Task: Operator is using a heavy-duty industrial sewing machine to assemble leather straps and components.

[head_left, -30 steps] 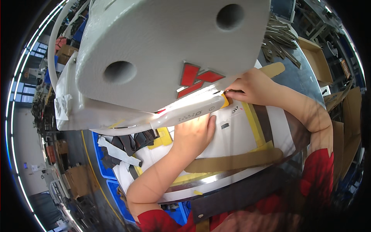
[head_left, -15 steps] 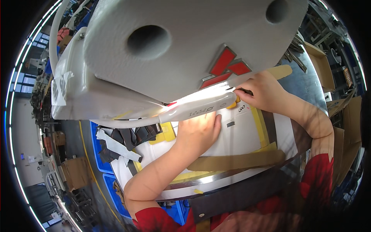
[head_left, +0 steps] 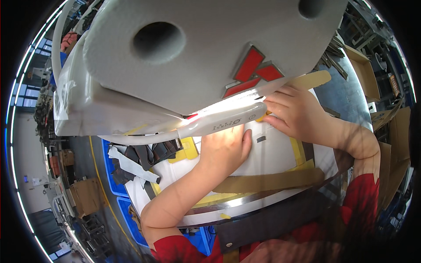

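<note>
Left hand (head_left: 223, 151) reaching under lamp (head_left: 223, 121), fingertips hidden; right hand (head_left: 302, 115) curving, thumb apart. Can't tell either's grip. Yellow piece (head_left: 262, 118) sitting by right thumb, below lamp tip. Machine head (head_left: 197, 65) looming above. White work surface (head_left: 269, 160) carrying brown strip (head_left: 272, 181). Dark scraps (head_left: 147, 155) heaping by upper blue bin (head_left: 105, 160); lower blue bin (head_left: 126, 215) holding brown scraps (head_left: 135, 215).

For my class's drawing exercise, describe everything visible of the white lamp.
The lamp is a white, plastic-looking bar with a rounded right end, dark markings and a pale cable at its left. Lit along its far side, it slants up rightward beside the grey machine. The left hand reaches beneath it; the right hand is near its right end. Contact is unclear.
</note>
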{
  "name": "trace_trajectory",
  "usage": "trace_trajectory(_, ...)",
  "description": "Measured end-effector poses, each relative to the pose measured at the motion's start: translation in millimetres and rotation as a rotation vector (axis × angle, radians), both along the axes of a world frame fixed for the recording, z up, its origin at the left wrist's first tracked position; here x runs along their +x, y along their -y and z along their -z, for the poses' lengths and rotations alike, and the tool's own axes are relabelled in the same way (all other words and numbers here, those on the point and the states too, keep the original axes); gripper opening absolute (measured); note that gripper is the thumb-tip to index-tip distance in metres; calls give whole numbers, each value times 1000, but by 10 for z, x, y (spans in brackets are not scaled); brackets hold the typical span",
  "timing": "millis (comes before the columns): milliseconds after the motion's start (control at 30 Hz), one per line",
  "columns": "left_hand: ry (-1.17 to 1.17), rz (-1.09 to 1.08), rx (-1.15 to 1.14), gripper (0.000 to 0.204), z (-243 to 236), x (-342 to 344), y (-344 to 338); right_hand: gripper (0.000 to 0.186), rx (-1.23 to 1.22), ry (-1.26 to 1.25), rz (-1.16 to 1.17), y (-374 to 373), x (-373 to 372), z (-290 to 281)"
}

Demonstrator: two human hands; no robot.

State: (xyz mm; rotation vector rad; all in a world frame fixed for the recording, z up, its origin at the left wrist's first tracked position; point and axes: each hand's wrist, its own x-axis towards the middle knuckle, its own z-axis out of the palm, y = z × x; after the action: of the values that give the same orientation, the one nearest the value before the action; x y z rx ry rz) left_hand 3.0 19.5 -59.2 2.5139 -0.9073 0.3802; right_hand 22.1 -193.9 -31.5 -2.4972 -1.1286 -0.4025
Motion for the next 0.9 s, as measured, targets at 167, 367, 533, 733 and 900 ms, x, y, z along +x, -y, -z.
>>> trace_trajectory(167,-15,-14,14,35,25,-10,-36,31,-59,-66,-48,-38,20,48)
trace_trajectory(367,18,-60,125,20,-211,-155,-278,30,-95,-13,-54,-18,20,82)
trace_trajectory(533,115,-526,31,8,-587,-17,-1208,31,-114,-35,-39,-12,24,65)
trace_trajectory(733,-158,-655,-123,16,-716,103,-1580,16,18,31,-67,-51,49,107)
trace_trajectory(900,72,-503,220,26,-409,585,-1888,22,-51,-27,-48,-66,28,66)
